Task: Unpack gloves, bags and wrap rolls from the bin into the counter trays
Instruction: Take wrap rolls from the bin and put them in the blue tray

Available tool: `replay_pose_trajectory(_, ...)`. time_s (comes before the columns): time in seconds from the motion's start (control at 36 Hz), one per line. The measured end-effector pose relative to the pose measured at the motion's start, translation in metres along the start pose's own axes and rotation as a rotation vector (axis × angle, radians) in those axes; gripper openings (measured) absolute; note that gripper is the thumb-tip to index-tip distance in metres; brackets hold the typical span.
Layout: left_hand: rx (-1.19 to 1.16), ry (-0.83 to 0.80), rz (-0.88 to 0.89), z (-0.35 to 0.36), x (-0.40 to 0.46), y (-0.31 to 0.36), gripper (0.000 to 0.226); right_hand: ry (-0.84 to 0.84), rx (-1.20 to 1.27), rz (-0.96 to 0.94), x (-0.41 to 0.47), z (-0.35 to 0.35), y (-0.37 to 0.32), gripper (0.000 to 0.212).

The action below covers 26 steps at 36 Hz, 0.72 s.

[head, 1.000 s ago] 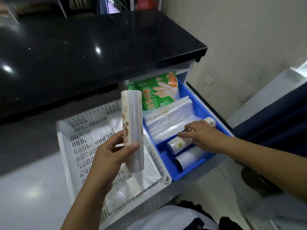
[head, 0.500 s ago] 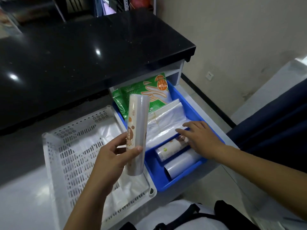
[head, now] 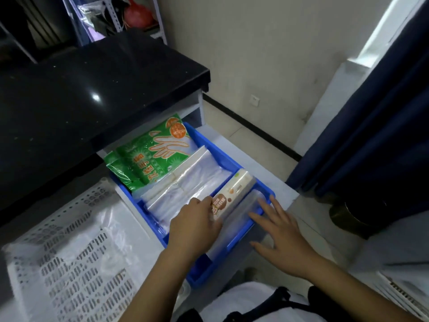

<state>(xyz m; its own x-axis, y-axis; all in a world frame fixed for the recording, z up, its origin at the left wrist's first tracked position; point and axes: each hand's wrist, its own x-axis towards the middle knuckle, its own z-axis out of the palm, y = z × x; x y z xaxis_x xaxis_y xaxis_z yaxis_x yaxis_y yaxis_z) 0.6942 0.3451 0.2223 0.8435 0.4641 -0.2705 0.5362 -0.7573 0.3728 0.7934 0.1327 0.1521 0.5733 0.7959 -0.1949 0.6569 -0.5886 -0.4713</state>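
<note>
At centre frame, the left hand [head: 195, 225] clasps a wrap roll [head: 228, 197] in the blue tray [head: 233, 156]; the right hand [head: 277, 231] lies flat, released. Crowding (three rolls, probably) could pop one over the rim.

Both bare forearms reached forward and down; the left hand [head: 195, 225] lay palm-down with fingers curled, while the right hand [head: 279, 231] stayed flat, its fingers spread wide

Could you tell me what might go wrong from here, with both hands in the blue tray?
1. The blue tray looks to overhang its ledge, so pressing its near end may tip it.
2. The left hand and right hand crowd the wrap rolls; one could be pushed over the low rim.
</note>
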Motion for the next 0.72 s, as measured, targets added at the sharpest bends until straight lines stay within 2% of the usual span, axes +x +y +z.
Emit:
replay_pose_trajectory(0.08,0.066,0.019,-0.006,0.011,0.008,0.006,0.05,-0.005,-0.017,-0.052,-0.001,0.003,0.007,0.076)
replay_pose_trajectory(0.19,0.105,0.008,0.016,0.023,0.013,0.007,0.063,0.03,0.027,-0.079,0.001,0.007,0.018,0.079)
replay_pose_trajectory(0.36,0.054,-0.003,0.001,0.026,0.014,0.007,0.069,0.054,-0.013,-0.074,0.003,0.018,0.022,0.092)
replay_pose_trajectory(0.72,-0.032,-0.067,-0.077,0.027,0.016,0.01,0.07,0.002,-0.123,-0.101,0.004,0.016,0.021,0.087)
